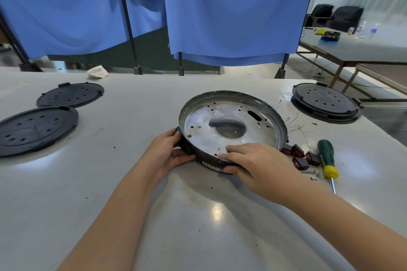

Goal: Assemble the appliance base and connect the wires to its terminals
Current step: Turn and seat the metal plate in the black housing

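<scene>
Here the grey bench (110, 182) filled most of the view, and blue curtains (231, 11) hung on dark stands behind its far edge. Near the middle of the bench lay the round metal base (231, 125), open side up, with a shiny holed plate inside and a dark outer wall. The left hand (169, 152) held this wall on the left side, fingers curled around the rim. The right hand (255, 160) held the near edge, with the fingers lying over the rim on the inner plate and the thumb pressed on the dark wall outside. On the left part of the bench lay two black round covers (37, 130), one overlapping the other a little. At the far right stood another black round part (326, 101). Just right of the base lay a screwdriver (327, 158) with a green and yellow handle, and between it and the base were some small black and red switches (301, 158). Thin wires (301, 126) lay behind them, and a few small screws (315, 175) lay near the screwdriver shaft.
</scene>
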Demonstrator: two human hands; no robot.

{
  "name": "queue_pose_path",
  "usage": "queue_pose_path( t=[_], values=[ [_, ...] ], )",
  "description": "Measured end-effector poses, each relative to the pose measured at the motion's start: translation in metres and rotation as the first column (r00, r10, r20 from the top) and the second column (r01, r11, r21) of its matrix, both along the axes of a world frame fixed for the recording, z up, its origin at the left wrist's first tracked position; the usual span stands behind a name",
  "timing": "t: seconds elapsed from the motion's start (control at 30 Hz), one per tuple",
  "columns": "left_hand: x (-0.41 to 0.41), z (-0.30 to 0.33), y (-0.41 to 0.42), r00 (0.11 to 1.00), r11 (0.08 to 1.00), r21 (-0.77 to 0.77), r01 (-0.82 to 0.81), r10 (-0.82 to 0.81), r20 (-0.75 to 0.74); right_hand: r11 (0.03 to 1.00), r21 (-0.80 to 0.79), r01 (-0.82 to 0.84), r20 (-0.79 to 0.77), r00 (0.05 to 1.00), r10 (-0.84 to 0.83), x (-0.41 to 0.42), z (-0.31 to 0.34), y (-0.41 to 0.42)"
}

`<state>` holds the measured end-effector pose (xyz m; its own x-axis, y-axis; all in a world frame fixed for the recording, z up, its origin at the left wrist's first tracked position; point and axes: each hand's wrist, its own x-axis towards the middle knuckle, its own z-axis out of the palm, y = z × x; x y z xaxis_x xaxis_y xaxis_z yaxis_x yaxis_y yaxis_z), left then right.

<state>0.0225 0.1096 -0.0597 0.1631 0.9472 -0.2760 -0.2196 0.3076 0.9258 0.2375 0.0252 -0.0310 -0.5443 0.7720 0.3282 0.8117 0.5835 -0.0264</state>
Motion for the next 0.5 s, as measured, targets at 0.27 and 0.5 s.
queue_pose_path(
  t=[0.27,0.5],
  values=[
    [0.0018,-0.0005,-0.0001,1.000,0.999,-0.040,-0.015,0.015,-0.010,0.998,-0.066,0.021,0.026,0.999,-0.019,-0.0017,0.0005,0.0051],
    [0.0018,0.0049,-0.0022,1.000,0.997,-0.077,-0.025,0.025,-0.001,0.985,-0.160,0.065,0.031,0.998,-0.061,0.0000,0.0066,0.0107]
  ],
)
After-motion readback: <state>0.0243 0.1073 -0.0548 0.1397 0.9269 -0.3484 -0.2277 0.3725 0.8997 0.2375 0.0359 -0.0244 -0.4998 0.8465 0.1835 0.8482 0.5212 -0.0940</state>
